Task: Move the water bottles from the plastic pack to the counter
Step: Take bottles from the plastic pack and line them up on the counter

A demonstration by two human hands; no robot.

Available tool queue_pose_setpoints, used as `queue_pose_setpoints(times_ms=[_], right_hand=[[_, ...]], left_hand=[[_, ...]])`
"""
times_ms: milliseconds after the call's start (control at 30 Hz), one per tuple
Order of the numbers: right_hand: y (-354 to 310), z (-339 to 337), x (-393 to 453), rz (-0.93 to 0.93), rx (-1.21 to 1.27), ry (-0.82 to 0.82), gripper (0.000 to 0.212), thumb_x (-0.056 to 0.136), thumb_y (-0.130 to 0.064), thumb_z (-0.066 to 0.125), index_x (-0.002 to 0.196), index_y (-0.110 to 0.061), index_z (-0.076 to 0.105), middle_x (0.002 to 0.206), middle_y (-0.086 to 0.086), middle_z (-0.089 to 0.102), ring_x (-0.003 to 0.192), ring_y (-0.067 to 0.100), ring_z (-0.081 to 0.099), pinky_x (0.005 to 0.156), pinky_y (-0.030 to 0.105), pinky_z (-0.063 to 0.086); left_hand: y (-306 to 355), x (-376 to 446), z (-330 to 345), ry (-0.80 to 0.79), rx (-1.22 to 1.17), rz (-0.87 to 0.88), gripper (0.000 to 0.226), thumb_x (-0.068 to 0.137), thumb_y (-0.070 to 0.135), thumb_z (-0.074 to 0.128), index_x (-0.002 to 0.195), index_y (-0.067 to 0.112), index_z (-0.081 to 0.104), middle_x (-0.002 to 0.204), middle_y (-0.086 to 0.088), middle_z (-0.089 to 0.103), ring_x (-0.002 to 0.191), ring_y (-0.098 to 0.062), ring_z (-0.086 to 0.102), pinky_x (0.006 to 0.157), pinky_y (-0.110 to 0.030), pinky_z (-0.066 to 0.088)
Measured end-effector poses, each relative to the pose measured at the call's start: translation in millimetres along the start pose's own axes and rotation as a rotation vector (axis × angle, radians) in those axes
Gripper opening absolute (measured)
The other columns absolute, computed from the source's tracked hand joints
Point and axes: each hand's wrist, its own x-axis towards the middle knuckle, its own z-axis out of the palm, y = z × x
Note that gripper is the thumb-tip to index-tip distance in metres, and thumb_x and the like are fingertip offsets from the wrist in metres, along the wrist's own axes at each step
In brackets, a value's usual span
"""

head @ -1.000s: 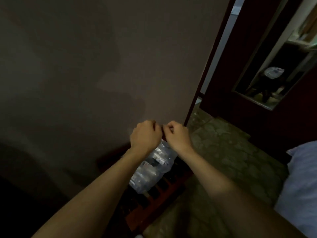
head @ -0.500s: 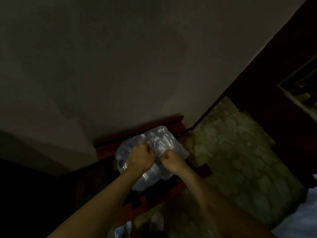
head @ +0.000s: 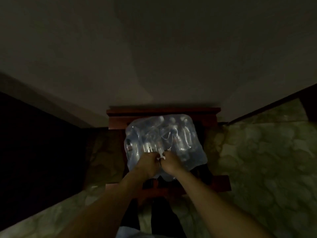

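On dim wooden stand, plastic pack, left hand & right hand pinching wrap, bottles blurred.

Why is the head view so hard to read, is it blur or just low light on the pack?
Head view: mostly low light; the wall and left side are near black. The plastic pack catches pale glare streaks, so single bottles blur together. Left hand and right hand pinch the wrap, slightly soft. The wide lens bends the floor edges.
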Motion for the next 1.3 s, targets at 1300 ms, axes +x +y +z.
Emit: queue_pose_setpoints(times_ms=[1300], right_hand=[[32, 20, 37, 0.235, 0.42, 0.101, 0.014, 0.091, -0.027, 0.056, 0.077, -0.023, 0.058, 0.086, -0.002, 0.067, 0.077, 0.016, 0.064, 0.065, 0.024, 0.049]], left_hand=[[-19, 100, 40, 0.264, -0.083, -0.269, 0.057, 0.099, 0.028, 0.052, 0.145, 0.002, 0.031, 0.122, -0.017, 0.058, 0.1, -0.031, 0.062, 0.079, -0.035, 0.054]])
